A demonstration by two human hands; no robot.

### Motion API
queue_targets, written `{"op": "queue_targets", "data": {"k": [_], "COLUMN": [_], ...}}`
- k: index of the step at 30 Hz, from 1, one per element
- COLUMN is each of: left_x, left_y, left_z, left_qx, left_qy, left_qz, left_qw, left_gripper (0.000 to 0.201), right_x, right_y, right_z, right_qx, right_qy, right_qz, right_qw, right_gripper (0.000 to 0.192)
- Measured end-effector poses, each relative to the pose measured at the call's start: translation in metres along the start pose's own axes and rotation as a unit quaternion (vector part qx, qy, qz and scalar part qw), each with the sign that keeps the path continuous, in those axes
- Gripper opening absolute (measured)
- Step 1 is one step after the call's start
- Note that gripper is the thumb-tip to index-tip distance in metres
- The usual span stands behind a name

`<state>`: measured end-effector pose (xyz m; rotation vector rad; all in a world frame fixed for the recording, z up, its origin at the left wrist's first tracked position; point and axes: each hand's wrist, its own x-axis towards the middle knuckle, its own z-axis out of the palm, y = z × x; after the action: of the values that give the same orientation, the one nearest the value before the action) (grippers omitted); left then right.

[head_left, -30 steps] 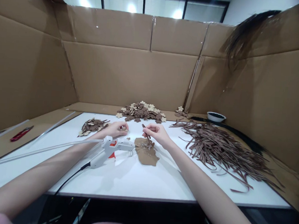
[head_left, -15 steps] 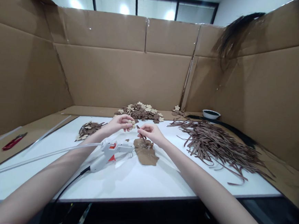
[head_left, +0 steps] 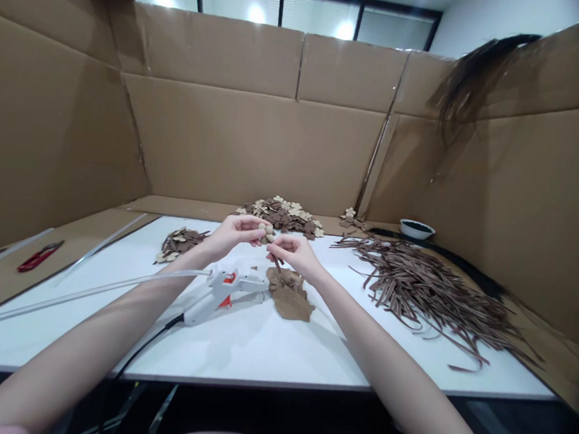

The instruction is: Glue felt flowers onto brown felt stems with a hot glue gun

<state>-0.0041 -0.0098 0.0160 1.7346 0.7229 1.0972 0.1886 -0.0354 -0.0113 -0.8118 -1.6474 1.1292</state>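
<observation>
A white glue gun point(head_left: 226, 291) lies on a white table point(head_left: 269, 346), walled by cardboard point(head_left: 245, 140). Brown strips point(head_left: 428, 291) are heaped at three o'clock, red scissors point(head_left: 40, 255) at nine, a white bowl point(head_left: 417, 228) at two.

The small tan piece point(head_left: 267, 229) pinched between both hands was too small to identify. The glue gun's cord point(head_left: 132, 358) vanished below the table edge point(head_left: 256, 383); both forearms were cut off by the lower edge.
</observation>
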Motion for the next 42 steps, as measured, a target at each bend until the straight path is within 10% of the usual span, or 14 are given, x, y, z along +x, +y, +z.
{"op": "queue_targets", "data": {"k": [42], "left_x": [0.003], "left_y": [0.004], "left_z": [0.012], "left_qx": [0.038], "left_qy": [-0.038], "left_qz": [-0.007], "left_qw": [0.999], "left_gripper": [0.038], "right_x": [-0.004], "right_y": [-0.003], "right_z": [0.003], "right_qx": [0.050], "right_qy": [0.075], "right_qz": [0.073], "right_qw": [0.993], "right_gripper": [0.041]}}
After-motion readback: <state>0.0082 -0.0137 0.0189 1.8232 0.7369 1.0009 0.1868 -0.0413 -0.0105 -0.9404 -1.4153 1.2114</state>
